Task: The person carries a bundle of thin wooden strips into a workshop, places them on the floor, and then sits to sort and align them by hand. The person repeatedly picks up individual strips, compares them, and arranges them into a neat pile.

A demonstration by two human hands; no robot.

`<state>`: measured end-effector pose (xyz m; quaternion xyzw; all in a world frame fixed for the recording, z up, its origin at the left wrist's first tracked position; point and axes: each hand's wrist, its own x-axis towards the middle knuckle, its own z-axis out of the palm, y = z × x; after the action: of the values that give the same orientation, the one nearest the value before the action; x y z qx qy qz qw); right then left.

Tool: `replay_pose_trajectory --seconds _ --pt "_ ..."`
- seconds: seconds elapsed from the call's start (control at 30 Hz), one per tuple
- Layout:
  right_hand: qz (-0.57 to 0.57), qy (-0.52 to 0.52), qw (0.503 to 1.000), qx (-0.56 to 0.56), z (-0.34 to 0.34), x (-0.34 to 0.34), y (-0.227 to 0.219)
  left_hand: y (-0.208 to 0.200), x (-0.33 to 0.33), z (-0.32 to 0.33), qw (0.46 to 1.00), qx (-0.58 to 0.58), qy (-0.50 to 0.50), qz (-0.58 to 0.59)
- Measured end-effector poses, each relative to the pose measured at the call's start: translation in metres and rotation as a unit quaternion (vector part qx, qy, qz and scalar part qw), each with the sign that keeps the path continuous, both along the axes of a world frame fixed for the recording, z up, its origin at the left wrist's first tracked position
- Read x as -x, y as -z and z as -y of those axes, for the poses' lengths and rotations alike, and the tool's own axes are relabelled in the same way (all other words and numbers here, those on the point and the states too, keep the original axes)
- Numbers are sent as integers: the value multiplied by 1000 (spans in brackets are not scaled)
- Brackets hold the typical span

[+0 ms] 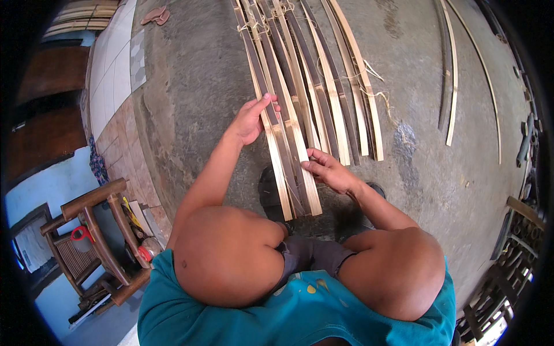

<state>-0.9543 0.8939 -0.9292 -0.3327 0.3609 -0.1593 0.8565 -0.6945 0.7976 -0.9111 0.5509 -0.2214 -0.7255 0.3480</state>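
Note:
Long bamboo strips (291,130), some pale and some dark-skinned, run away from me over the concrete floor. My left hand (250,122) is closed on the left edge of the nearest few, thumb on top and fingers partly hidden beneath. Closer to their near ends, my right hand (332,173) pinches the right edge between thumb and fingers. These held strips reach back between my knees, past the rest of the row. More strips (374,127) lie side by side to the right, their near ends uneven. Thin fibre ties (378,94) cross the row, with loose tails curling out.
Single strips (453,86) lie apart on the right floor. At left stands a wooden chair (95,228) with red-handled scissors (81,233) and a red-lidded jar (151,247) near it. Sandals (156,15) lie far left. Dark pieces (490,294) are piled at lower right.

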Motion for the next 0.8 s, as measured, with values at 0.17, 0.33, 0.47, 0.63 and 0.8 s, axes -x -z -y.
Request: replay_pose_trajectory --seconds 0.17,0.33,0.47,0.63,0.8 --pt "-37 76 993 81 -5 -1 -8 3 3 3 999 -13 10 43" --pt "-81 117 974 179 -15 3 3 46 -2 -9 862 131 17 488" --pt "-34 71 979 186 -19 -7 -7 15 20 7 958 117 -72 253" --pt "-48 -87 971 217 -18 10 -27 1 60 20 997 -17 -78 -21" --pt "-210 -33 876 433 93 17 -25 20 73 -22 990 49 -105 80"
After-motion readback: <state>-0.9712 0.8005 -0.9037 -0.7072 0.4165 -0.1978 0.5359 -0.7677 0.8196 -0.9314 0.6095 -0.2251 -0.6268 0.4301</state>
